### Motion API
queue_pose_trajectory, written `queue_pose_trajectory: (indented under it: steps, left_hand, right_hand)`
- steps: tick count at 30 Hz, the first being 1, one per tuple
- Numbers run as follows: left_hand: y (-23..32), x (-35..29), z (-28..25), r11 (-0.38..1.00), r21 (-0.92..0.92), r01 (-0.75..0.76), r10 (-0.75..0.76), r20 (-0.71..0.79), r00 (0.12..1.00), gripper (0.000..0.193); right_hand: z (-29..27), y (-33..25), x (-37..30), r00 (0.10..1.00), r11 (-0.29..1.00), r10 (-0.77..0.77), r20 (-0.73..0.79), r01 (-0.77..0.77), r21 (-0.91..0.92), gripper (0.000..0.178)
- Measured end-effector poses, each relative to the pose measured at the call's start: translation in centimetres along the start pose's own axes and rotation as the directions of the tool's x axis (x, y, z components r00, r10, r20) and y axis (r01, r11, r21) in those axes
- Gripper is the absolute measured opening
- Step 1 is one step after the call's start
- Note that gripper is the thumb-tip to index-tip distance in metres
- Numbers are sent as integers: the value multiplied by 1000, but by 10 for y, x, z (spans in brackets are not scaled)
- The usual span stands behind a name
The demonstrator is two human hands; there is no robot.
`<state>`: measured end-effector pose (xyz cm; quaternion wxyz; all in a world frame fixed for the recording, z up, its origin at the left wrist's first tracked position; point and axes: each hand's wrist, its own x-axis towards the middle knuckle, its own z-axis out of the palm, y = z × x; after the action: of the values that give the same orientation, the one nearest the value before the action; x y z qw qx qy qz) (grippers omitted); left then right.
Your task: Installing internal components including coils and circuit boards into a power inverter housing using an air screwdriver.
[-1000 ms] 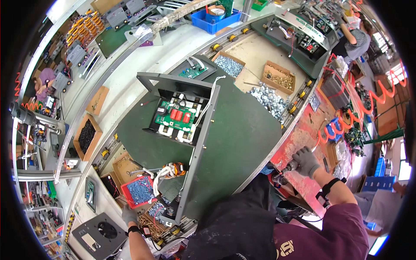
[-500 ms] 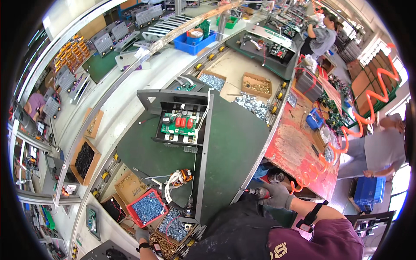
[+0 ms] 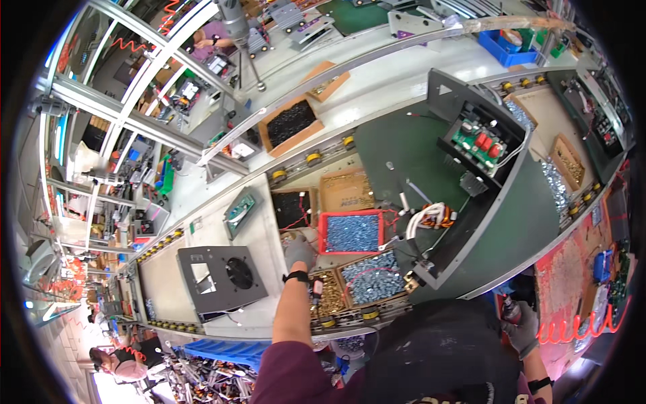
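Observation:
My left hand (image 3: 298,252), in a grey glove, reaches in beside the left wall of a red tray (image 3: 321,234) of small bluish screws. Its fingertips are too indistinct to read. Just below it lies a box of brass-coloured screws (image 3: 328,296), next to a box of silvery hardware (image 3: 371,278). At the lower right, my gloved right hand (image 3: 522,334) is closed round a dark power screwdriver (image 3: 511,311). Between and beyond my hands stands a black metal chassis (image 3: 452,268) with a green circuit board (image 3: 479,143) and a bundle of white wires (image 3: 425,219).
A black panel with a fan (image 3: 222,281) lies at the left, near a small framed circuit board (image 3: 240,212). Across the rail sits a cardboard box of black screws (image 3: 291,126). A red coiled hose (image 3: 579,334) hangs beside the red worktable (image 3: 565,276) at the right.
The view has swung left, so the chassis now appears farther right. My left hand has come into fuller view by the red tray. The right hand still holds the screwdriver.

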<state>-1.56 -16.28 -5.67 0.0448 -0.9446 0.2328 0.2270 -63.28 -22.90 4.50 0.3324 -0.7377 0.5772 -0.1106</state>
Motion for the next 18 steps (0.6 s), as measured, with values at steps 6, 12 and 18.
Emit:
queue_pose_trajectory:
  steps: [6,12,18]
  left_hand:
    - [-30,18,7,973,-41,228,-231,-158,960,34]
    - [-51,24,46,974,29,224,-223,-30,974,30]
    - [-67,6,53,999,21,43,-38,-216,976,20]
  right_hand:
    - [15,8,-17,992,989,121,30,-123,79,59]
    - [14,-17,-15,997,997,76,24,-76,-32,71]
    - [11,-50,-8,976,975,217,17,-218,33,62]
